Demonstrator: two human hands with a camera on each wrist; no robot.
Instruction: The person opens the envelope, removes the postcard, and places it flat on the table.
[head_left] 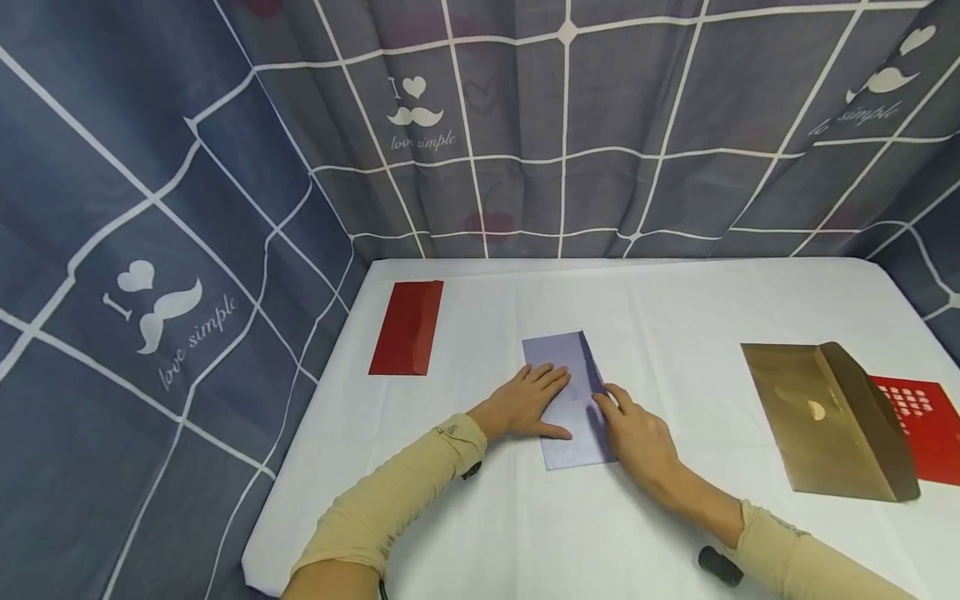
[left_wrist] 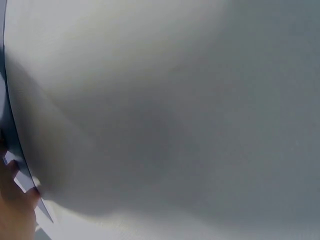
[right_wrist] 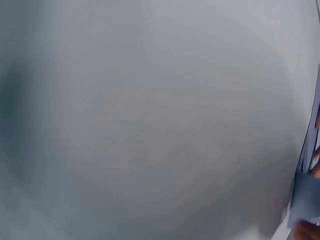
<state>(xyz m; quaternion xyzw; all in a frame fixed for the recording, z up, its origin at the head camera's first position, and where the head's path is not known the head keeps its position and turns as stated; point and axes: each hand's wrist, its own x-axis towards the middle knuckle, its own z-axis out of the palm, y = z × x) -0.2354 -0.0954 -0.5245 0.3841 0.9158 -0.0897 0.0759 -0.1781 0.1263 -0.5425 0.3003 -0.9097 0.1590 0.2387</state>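
Note:
A pale purple envelope (head_left: 577,417) lies in the middle of the white table, with its long flap on the right standing partly raised. My left hand (head_left: 525,402) presses flat on the envelope's left half, fingers spread. At the right edge, my right hand (head_left: 641,437) pinches the flap between thumb and fingers. In the left wrist view, only a strip of the envelope and some fingers show at the left edge. The right wrist view catches a part of the purple envelope (right_wrist: 306,197) and fingertips at its right edge; the rest is blurred white cloth.
A red envelope (head_left: 405,329) lies at the back left. On the right, a gold envelope (head_left: 813,425) with its flap unfolded partly covers a red card with white print (head_left: 933,446). Grid-patterned curtains (head_left: 495,117) hang behind and beside the white table (head_left: 675,308).

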